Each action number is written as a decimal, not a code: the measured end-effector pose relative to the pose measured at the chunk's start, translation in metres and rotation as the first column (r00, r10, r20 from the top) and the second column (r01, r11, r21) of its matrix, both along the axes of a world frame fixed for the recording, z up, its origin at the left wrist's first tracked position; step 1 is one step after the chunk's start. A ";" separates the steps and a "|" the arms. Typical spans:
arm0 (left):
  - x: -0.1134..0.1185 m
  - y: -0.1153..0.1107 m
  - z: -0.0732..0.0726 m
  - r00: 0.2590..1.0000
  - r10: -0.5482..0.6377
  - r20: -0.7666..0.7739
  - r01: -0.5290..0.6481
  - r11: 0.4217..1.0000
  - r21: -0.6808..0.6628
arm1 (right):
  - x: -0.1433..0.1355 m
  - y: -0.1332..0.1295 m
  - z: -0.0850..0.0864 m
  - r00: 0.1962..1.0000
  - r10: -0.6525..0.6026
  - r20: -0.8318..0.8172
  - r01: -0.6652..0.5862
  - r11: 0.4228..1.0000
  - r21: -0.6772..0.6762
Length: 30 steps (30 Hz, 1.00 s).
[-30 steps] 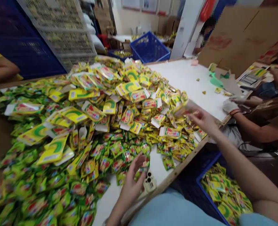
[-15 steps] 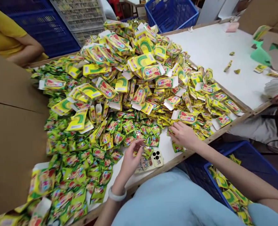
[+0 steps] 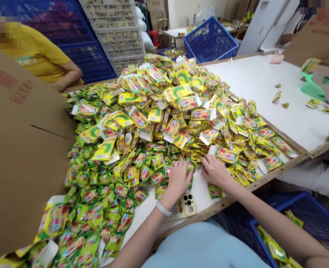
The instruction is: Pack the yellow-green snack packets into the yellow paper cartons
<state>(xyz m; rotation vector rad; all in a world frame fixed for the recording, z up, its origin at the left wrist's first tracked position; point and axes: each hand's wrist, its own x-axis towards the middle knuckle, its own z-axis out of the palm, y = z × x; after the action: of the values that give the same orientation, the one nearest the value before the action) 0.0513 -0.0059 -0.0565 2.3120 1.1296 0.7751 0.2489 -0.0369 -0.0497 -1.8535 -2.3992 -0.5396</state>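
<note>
My left hand (image 3: 178,180), with a ring and a pale bracelet, has its fingers curled over small green packets (image 3: 158,160) at the pile's near edge. A shiny green packet shows between its thumb and fingers. Close by on the right, my right hand (image 3: 216,172) reaches down beside the small yellow packets (image 3: 193,149), fingers bent and close together; whatever lies beneath its fingertips is hidden. Just beyond it is a yellow box (image 3: 225,154) with an open white flap. A phone in a cream case (image 3: 190,209) lies below my left wrist.
Yellow boxes (image 3: 178,93) heap up behind the packets. Cardboard (image 3: 22,149) borders the left side. A wooden rim (image 3: 264,178) edges the white table. A blue crate (image 3: 312,219) with yellow packets stands below right. A person in a yellow shirt (image 3: 44,56) is at far left.
My left hand has moved forward onto the green packets, from above the phone. My right hand stays by the yellow packets. The view has tilted up and shows more of the room.
</note>
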 end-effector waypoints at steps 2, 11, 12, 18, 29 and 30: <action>0.014 0.009 -0.004 0.990 0.065 -0.126 -0.061 0.998 0.033 | 0.001 0.003 -0.002 0.999 -0.013 0.043 0.012 1.000 0.008; -0.008 0.011 -0.004 0.992 0.098 0.083 -0.087 0.989 -0.121 | 0.013 0.012 0.014 0.985 0.054 -0.166 -0.031 0.990 0.138; -0.014 0.009 -0.004 0.974 0.133 0.181 -0.095 0.975 -0.203 | 0.015 0.011 0.018 0.979 0.037 -0.200 -0.014 0.993 0.117; -0.048 -0.009 -0.005 0.660 0.399 0.637 0.221 0.707 -0.672 | 0.008 0.008 0.042 0.763 -0.185 -0.619 0.188 0.980 -0.061; -0.046 -0.026 0.009 0.554 0.329 0.765 0.428 0.675 -0.601 | -0.049 0.018 0.067 0.823 0.330 -0.462 -0.396 0.917 -0.051; -0.046 -0.030 0.008 0.560 0.324 0.763 0.405 0.696 -0.593 | -0.051 0.019 0.063 0.849 0.382 -0.366 -0.418 0.908 -0.022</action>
<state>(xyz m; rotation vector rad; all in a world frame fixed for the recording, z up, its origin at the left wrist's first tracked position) 0.0050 -0.0363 -0.0487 1.0135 0.6833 1.0019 0.1974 -0.0179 0.0136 -1.2694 -2.4819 -0.0414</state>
